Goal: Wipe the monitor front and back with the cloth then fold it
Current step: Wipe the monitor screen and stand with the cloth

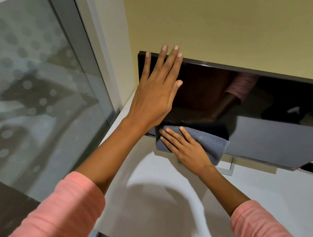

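Text on monitor point(252, 102): none is being shown that can be read.
Text on cloth point(208, 142): none is being shown.

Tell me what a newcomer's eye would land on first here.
Two bare hands against the dark monitor: the left hand lies flat with straight fingers on its upper left corner, and the right hand presses a grey-blue cloth along its lower edge. A large glass pane fills the left.

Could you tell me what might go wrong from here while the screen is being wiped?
The bare left hand lies flat on the monitor, so it may leave fresh fingerprints on the glossy screen. The right hand presses the grey cloth at the lower edge, partly overhanging, so it could slip off. Pushing may also tilt the monitor on its stand.
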Motion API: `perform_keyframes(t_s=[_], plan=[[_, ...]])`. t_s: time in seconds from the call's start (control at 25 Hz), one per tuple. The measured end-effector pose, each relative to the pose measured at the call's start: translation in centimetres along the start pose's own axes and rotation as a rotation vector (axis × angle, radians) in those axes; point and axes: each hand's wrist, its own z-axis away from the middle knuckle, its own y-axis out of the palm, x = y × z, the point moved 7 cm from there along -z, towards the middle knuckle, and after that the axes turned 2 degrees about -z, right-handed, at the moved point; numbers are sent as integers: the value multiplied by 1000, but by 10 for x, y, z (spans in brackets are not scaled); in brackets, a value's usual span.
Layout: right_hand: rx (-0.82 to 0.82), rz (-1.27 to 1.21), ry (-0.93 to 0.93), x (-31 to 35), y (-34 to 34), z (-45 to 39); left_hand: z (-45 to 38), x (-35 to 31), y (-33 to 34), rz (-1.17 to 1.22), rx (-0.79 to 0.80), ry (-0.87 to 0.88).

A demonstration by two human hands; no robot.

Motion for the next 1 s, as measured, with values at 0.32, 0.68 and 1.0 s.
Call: perform_keyframes(t_s=[0.32,0.68,1.0], plan=[[95,-19,106,-42,18,112,-12,-25,2,51,28,20],[-69,12,283,-85,-27,85,-11,-37,3,85,40,-7],[4,-33,133,-50,14,106,-9,-34,1,67,50,11]])
